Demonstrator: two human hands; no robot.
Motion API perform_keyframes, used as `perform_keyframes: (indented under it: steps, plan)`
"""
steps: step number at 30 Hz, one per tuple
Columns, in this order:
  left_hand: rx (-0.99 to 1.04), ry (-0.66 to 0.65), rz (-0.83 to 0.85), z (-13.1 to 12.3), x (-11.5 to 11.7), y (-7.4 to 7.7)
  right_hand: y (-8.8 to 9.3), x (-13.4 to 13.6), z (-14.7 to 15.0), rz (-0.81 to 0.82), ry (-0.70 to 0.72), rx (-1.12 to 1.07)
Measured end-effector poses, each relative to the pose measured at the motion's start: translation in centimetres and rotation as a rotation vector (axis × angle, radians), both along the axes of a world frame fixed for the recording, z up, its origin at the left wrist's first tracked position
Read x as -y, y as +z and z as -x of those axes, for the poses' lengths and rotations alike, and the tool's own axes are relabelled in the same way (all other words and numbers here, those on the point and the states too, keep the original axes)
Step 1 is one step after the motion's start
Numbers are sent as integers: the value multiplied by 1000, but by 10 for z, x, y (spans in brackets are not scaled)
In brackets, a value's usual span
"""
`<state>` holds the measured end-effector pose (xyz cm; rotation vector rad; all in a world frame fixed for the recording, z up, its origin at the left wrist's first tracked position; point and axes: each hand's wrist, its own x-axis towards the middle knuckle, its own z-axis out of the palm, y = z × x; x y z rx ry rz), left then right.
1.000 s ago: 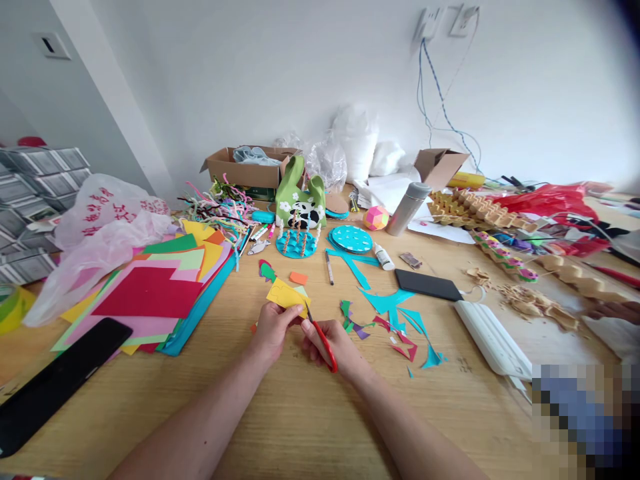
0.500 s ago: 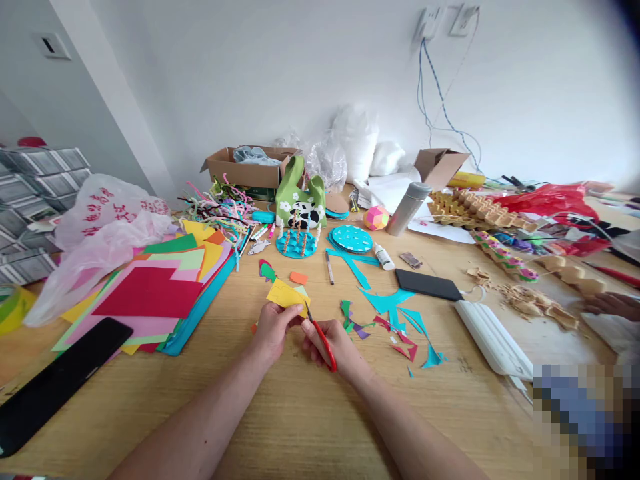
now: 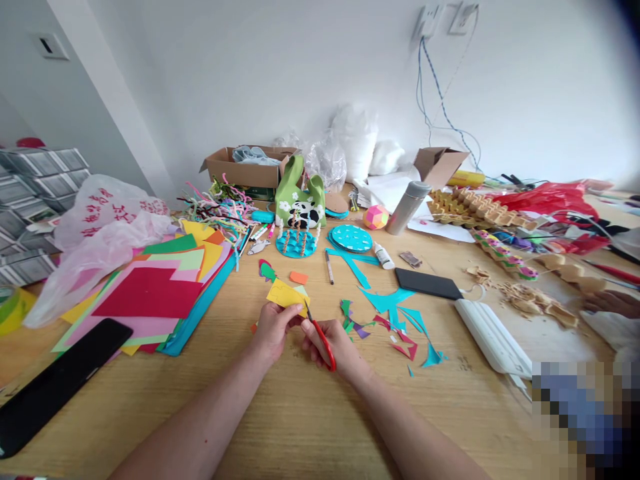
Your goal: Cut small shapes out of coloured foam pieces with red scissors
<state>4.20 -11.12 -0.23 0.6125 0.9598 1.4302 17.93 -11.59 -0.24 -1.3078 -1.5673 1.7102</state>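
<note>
A piece of yellow paper [image 3: 284, 291] is held over the middle of the worktop [image 3: 305, 427], and I can see the left hand [image 3: 273, 328] pinching its lower edge, that grip closed with the thumb on top. The right hand [image 3: 345, 350] has its grip wrapped about red-handled scissors [image 3: 329, 349], blades at the paper's right-hand end; how far apart they stand I cannot tell.

Just beyond the paper lie an orange paper piece [image 3: 299, 277] and a green cutout [image 3: 268, 271]. Blue offcuts [image 3: 384, 302] and red offcuts [image 3: 410, 349] scatter toward the right edge. On the left side, coloured sheets [image 3: 150, 293] are piled, crimson uppermost, and a black smartphone [image 3: 65, 383] overlaps them, reaching toward the near left corner. Farther off, toward the back edge, I see a green panda bag [image 3: 290, 197] and a grey flask [image 3: 407, 210]. Another person's hand [image 3: 614, 303] is by the right edge, near some egg-carton strips [image 3: 573, 274].
</note>
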Motion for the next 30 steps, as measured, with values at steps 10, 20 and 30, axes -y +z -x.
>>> perform_keyframes:
  steps: [10, 20, 30]
  plan:
    - [12, -18, 14, 0, 1, 1, -1, 0, 0, 5, -10, -6]
    - [-11, -14, 29, 0, 0, 1, -4, 0, 1, 0, -5, -6]
    - [-106, -33, 49, 2, -1, -2, -1, -2, 0, -4, 6, 34]
